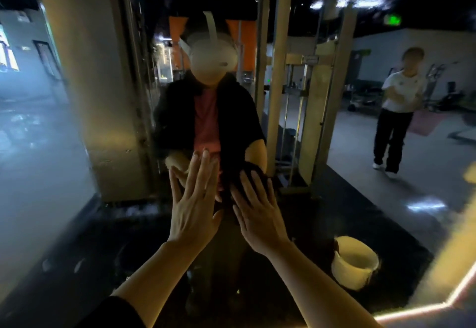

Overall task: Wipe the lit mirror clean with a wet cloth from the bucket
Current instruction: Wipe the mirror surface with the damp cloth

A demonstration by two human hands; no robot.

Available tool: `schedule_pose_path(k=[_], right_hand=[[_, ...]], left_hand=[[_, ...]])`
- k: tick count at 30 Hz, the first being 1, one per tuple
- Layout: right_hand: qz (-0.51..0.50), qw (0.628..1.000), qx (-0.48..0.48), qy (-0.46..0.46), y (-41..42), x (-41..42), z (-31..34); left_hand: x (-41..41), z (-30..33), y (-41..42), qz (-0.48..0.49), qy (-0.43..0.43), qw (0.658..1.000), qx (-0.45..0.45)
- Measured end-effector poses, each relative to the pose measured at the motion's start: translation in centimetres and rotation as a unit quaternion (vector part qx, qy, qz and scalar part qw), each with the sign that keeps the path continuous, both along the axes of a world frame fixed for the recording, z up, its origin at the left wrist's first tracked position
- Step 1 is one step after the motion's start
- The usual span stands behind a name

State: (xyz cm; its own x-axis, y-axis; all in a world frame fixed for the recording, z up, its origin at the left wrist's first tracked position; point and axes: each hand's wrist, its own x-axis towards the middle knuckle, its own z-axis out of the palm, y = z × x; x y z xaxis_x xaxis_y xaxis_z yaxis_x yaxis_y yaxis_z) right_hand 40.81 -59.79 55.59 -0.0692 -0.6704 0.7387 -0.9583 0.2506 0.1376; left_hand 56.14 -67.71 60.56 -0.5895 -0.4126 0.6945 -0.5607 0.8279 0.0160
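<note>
The lit mirror point(322, 211) fills most of the view, and its glowing edge strip point(412, 312) runs along the lower right. My left hand point(193, 206) lies flat on the glass with straight fingers and holds nothing. Beside it, my right hand point(260, 214) is spread flat too, and its straight fingers press a dark cloth point(253, 170) against the glass. Most of the cloth is hidden under the fingers. A cream bucket point(354, 260) shows in the mirror at the lower right, on the dark floor.
The glass reflects me in a headset, black jacket and pink top point(206, 121). A second person point(396, 111) in a white shirt and dark trousers stands reflected at the right. Tall beige gym frames point(280, 83) and a panel point(98, 95) stand reflected behind.
</note>
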Motion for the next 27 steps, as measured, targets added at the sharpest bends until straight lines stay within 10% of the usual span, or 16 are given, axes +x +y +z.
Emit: schedule_pose_path(k=[7, 13, 19, 27], right_hand=[[-0.072, 0.962, -0.159, -0.212, 4.3, -3.3, -0.3], [0.027, 0.984, -0.134, -0.117, 2.7, -1.4, -0.6], [-0.175, 0.911, -0.287, -0.238, 5.3, -5.5, -0.6], [-0.015, 0.88, -0.252, -0.401, 3.0, 0.0, -1.3]], left_hand=[[-1.1, -1.6, 0.2, 0.001, -0.019, 1.0, -0.004], [-2.4, -2.6, 1.4, -0.015, -0.019, 1.0, -0.006], [-2.5, -3.0, 1.3, 0.014, -0.067, 0.998, -0.008], [-2.7, -3.5, 1.6, 0.003, -0.039, 0.999, -0.008]])
